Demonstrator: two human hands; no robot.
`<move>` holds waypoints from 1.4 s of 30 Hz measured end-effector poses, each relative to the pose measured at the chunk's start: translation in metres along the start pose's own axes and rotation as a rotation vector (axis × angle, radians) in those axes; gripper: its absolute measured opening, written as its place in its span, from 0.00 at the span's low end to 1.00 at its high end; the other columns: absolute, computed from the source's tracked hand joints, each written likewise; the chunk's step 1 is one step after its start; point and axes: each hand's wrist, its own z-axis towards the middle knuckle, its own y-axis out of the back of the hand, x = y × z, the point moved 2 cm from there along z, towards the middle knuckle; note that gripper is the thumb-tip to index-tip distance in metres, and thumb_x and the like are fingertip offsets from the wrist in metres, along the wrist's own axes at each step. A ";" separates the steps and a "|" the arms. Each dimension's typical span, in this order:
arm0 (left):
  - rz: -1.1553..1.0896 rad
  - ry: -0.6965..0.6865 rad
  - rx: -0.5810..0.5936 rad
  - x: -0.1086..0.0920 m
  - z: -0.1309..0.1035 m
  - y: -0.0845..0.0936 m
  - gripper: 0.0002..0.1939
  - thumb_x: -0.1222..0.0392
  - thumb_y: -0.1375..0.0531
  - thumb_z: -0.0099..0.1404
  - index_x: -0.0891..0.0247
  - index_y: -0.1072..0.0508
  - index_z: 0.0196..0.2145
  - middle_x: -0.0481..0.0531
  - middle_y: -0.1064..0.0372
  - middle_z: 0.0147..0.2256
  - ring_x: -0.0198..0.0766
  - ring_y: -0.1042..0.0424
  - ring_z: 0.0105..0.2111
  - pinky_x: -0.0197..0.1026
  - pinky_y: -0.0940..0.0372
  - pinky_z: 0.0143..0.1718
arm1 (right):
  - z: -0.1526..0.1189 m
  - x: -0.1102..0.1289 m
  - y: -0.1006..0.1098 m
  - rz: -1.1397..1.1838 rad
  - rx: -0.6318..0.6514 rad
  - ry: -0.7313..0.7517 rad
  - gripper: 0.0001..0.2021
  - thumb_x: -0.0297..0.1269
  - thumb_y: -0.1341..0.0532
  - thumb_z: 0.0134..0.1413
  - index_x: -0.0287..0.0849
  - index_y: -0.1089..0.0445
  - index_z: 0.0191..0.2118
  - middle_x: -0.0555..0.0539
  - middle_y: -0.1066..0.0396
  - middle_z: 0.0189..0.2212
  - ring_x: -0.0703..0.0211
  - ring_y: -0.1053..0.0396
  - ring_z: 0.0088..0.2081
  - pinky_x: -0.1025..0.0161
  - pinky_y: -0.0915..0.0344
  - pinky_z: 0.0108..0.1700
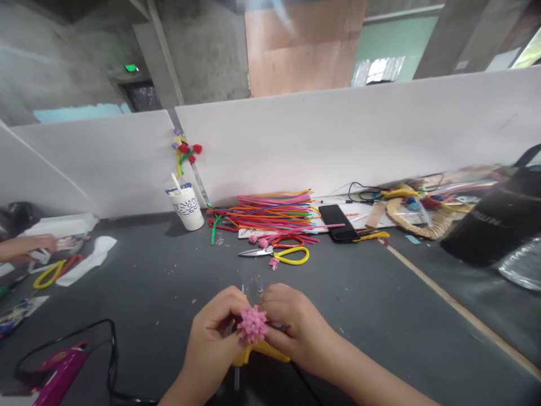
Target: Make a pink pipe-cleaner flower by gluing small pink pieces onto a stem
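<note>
Between my two hands sits a spiky pink pipe-cleaner flower [252,324], close to the table's near edge. My left hand [215,332] pinches it from the left with thumb and forefinger. From the other side, the curled fingers of my right hand [291,321] press against it; their tips are partly hidden. Under the hands lies a yellow glue gun [270,351], mostly covered, with a stick poking out of its end. Farther off, scissors [291,255] with a yellow and a red handle loop rest beside small pink pieces [274,263].
A bundle of coloured pipe cleaners [270,213] lies along the white partition [338,135]. Nearby are a patterned cup [187,208] and a phone [338,223]. At right stands a black bag [492,220]; at left, a magenta glue gun [59,375] and another person's hand [40,245].
</note>
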 end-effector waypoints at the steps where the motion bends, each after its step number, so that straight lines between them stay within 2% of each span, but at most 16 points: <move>1: -0.046 0.071 -0.031 0.004 0.001 0.000 0.08 0.71 0.33 0.50 0.62 0.26 0.19 0.46 0.35 0.22 0.33 0.37 0.24 0.33 0.41 0.26 | -0.001 0.000 -0.001 -0.025 -0.011 -0.039 0.15 0.33 0.44 0.62 0.41 0.35 0.22 0.50 0.31 0.20 0.62 0.40 0.26 0.65 0.45 0.31; 5: -0.293 0.469 -0.155 0.024 0.000 -0.002 0.09 0.59 0.27 0.46 0.63 0.23 0.22 0.45 0.36 0.22 0.31 0.40 0.23 0.32 0.41 0.26 | -0.002 0.003 -0.009 -0.137 -0.020 -0.194 0.14 0.30 0.37 0.54 0.40 0.36 0.19 0.53 0.34 0.18 0.66 0.40 0.24 0.68 0.47 0.30; 8: -0.335 0.615 -0.164 0.034 -0.003 -0.007 0.14 0.52 0.28 0.47 0.66 0.21 0.24 0.44 0.38 0.18 0.27 0.44 0.19 0.31 0.45 0.22 | -0.004 0.003 -0.017 -0.204 -0.047 -0.244 0.17 0.28 0.40 0.54 0.40 0.39 0.16 0.54 0.37 0.16 0.67 0.43 0.21 0.68 0.51 0.27; 12: -0.324 0.640 -0.185 0.041 -0.005 -0.013 0.17 0.48 0.30 0.50 0.68 0.20 0.26 0.45 0.36 0.18 0.27 0.43 0.18 0.29 0.47 0.20 | -0.007 0.003 -0.024 -0.281 -0.075 -0.248 0.14 0.27 0.40 0.52 0.40 0.36 0.17 0.51 0.33 0.17 0.66 0.42 0.20 0.65 0.54 0.27; 17: -0.358 0.650 -0.240 0.039 -0.005 -0.019 0.20 0.45 0.29 0.47 0.66 0.23 0.23 0.43 0.38 0.17 0.25 0.44 0.17 0.28 0.48 0.18 | -0.009 0.005 -0.030 -0.354 -0.074 -0.182 0.10 0.26 0.40 0.51 0.40 0.30 0.21 0.48 0.27 0.20 0.62 0.36 0.23 0.63 0.50 0.31; 20: -0.389 0.651 -0.235 0.036 -0.004 -0.020 0.19 0.45 0.29 0.46 0.66 0.23 0.23 0.44 0.35 0.18 0.26 0.40 0.19 0.28 0.45 0.20 | -0.009 0.006 -0.031 -0.380 -0.067 -0.152 0.09 0.25 0.41 0.51 0.40 0.28 0.23 0.47 0.25 0.22 0.60 0.33 0.25 0.63 0.48 0.33; 22: -0.407 0.661 -0.210 0.035 -0.002 -0.017 0.19 0.46 0.29 0.48 0.66 0.22 0.25 0.45 0.34 0.19 0.24 0.43 0.17 0.27 0.46 0.19 | -0.008 0.005 -0.029 -0.393 -0.061 -0.164 0.09 0.25 0.40 0.52 0.40 0.28 0.23 0.48 0.25 0.22 0.60 0.32 0.25 0.63 0.48 0.32; 24: -0.425 0.677 -0.167 0.035 0.001 -0.012 0.18 0.49 0.28 0.48 0.67 0.21 0.27 0.45 0.33 0.19 0.21 0.51 0.15 0.26 0.52 0.17 | -0.008 0.002 -0.027 -0.409 -0.056 -0.193 0.10 0.26 0.40 0.53 0.40 0.29 0.22 0.48 0.26 0.21 0.60 0.32 0.24 0.62 0.49 0.31; 26: -0.448 0.686 -0.116 0.035 0.005 -0.006 0.16 0.54 0.27 0.47 0.67 0.21 0.30 0.45 0.33 0.20 0.20 0.53 0.15 0.26 0.55 0.16 | -0.008 0.000 -0.026 -0.424 -0.044 -0.222 0.12 0.26 0.40 0.54 0.40 0.29 0.21 0.48 0.27 0.19 0.60 0.33 0.23 0.62 0.50 0.30; 29: -0.477 0.687 -0.068 0.035 0.009 -0.002 0.14 0.57 0.27 0.47 0.68 0.21 0.29 0.44 0.36 0.18 0.22 0.47 0.16 0.25 0.52 0.16 | -0.008 -0.002 -0.027 -0.433 -0.005 -0.240 0.12 0.27 0.40 0.55 0.40 0.29 0.21 0.48 0.27 0.20 0.60 0.33 0.23 0.62 0.50 0.30; 32: -0.497 0.690 -0.072 0.034 0.009 -0.004 0.12 0.59 0.27 0.47 0.68 0.23 0.26 0.47 0.32 0.22 0.23 0.43 0.17 0.26 0.49 0.17 | -0.007 -0.001 -0.029 -0.430 0.046 -0.245 0.11 0.27 0.40 0.56 0.40 0.30 0.22 0.47 0.27 0.21 0.60 0.33 0.24 0.62 0.49 0.31; 35: -0.511 0.675 -0.102 0.033 0.009 -0.002 0.11 0.58 0.28 0.49 0.67 0.24 0.26 0.46 0.31 0.22 0.22 0.44 0.17 0.26 0.48 0.17 | -0.005 0.002 -0.027 -0.407 0.113 -0.221 0.11 0.29 0.40 0.58 0.40 0.30 0.24 0.48 0.27 0.23 0.60 0.32 0.27 0.63 0.47 0.32; 42: -0.475 0.636 -0.189 0.034 0.020 0.014 0.14 0.57 0.27 0.47 0.67 0.23 0.29 0.47 0.28 0.23 0.21 0.42 0.16 0.25 0.46 0.18 | -0.003 0.006 -0.016 -0.325 0.319 -0.125 0.07 0.34 0.37 0.55 0.41 0.30 0.27 0.51 0.27 0.24 0.61 0.34 0.28 0.65 0.46 0.33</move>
